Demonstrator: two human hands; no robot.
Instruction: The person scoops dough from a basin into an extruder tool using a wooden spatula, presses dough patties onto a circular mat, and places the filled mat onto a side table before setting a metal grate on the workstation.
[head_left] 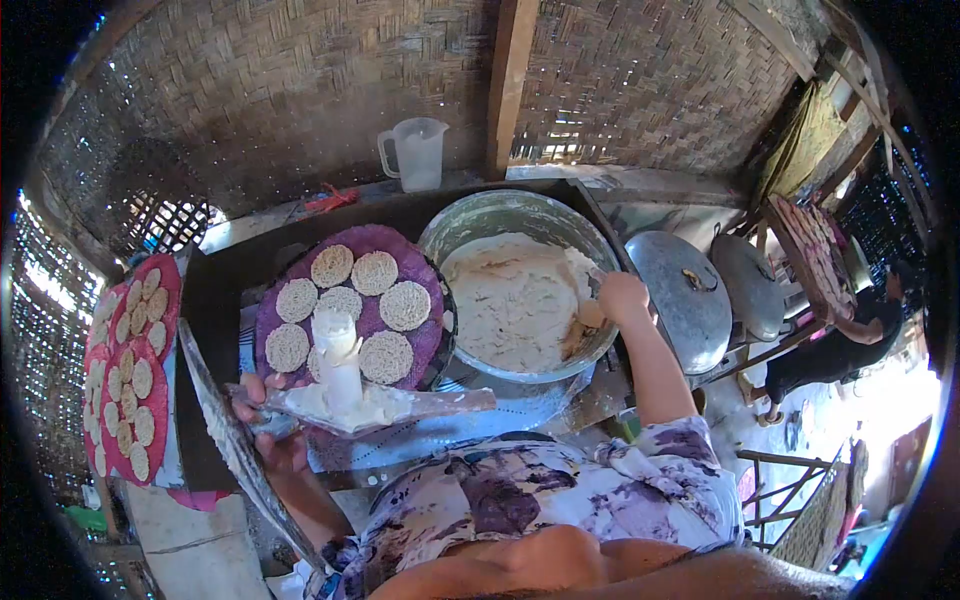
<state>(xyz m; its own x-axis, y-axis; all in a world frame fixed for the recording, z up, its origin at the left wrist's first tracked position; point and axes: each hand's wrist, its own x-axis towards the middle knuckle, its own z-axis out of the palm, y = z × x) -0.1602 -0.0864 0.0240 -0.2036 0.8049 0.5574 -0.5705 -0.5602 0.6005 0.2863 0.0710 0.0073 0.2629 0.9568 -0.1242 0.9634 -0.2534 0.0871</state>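
Observation:
My left hand (272,415) is closed round the end of a wooden noodle press (430,403), whose white tube (342,375) stands upright and is smeared with batter. A long, batter-coated lever (235,445) slants down beside that hand. Beyond the press, a purple mesh sheet (365,250) carries several round, lacy noodle cakes (405,306). My right hand (625,298) is closed at the right side of a large metal basin (440,240). It grips a scoop (591,313) that touches the pale, thick dough (515,300) inside; its handle is mostly hidden.
A plastic jug (415,155) stands behind the work table. Red mesh sheets with more cakes (130,400) hang at the left. Large lidded pots (680,300) stand right of the basin. Another person (850,340) in dark clothes is at the far right beside a tilted tray of cakes (815,255).

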